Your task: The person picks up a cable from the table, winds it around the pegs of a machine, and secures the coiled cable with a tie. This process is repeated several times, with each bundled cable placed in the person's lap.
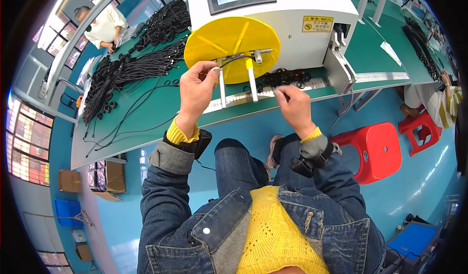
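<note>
My left hand (pixel 197 91) is raised at the left side of a yellow disc (pixel 209 42) on a white winding machine (pixel 302 6). Its thumb and forefinger pinch a thin black cable (pixel 235 58), which runs across to the disc's metal posts. Two posts stick out toward me: a bare metal post (pixel 222 91) beside my left fingers and a yellow-sleeved post (pixel 251 81) to its right. My right hand (pixel 296 109) hovers at the table's front edge, right of the posts, fingers curled and closed. Whatever lies between those fingertips, if anything, is hidden.
Heaps of black cables (pixel 131 67) cover the green table (pixel 131 106) at left. Small black rings (pixel 287 77) lie under the disc near a metal ruler (pixel 375 76). A red stool (pixel 373 150) stands at right. Co-workers sit at far left and far right.
</note>
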Available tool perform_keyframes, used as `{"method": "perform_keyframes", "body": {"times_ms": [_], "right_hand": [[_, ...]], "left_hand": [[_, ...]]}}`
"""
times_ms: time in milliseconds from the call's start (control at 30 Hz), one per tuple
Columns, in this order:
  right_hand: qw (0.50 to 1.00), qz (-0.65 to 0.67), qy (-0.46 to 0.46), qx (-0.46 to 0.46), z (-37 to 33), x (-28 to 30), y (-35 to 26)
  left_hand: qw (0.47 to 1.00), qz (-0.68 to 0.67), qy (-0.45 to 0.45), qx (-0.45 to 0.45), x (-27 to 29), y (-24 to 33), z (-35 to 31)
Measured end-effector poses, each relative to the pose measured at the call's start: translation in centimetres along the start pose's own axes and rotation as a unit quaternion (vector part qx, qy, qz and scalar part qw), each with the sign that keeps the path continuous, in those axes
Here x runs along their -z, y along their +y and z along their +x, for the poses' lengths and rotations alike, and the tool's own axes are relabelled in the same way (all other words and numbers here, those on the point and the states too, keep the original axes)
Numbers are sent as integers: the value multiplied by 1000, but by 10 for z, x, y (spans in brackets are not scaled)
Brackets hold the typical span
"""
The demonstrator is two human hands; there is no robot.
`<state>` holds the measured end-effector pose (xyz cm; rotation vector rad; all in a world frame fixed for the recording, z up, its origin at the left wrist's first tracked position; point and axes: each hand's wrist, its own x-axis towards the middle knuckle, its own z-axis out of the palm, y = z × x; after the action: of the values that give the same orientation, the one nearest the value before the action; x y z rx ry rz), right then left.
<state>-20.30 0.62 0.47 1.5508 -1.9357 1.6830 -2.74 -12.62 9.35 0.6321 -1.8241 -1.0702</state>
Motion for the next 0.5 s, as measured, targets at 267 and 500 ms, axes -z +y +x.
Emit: {"method": "perform_keyframes", "body": {"times_ms": [267, 500], "right_hand": [[988, 18, -116, -102, -68, 16, 6], [975, 37, -178, -127, -87, 19, 2]], "left_hand": [[955, 226, 38, -189, 20, 2, -5], [929, 301, 2, -214, 25, 17, -23]]}}
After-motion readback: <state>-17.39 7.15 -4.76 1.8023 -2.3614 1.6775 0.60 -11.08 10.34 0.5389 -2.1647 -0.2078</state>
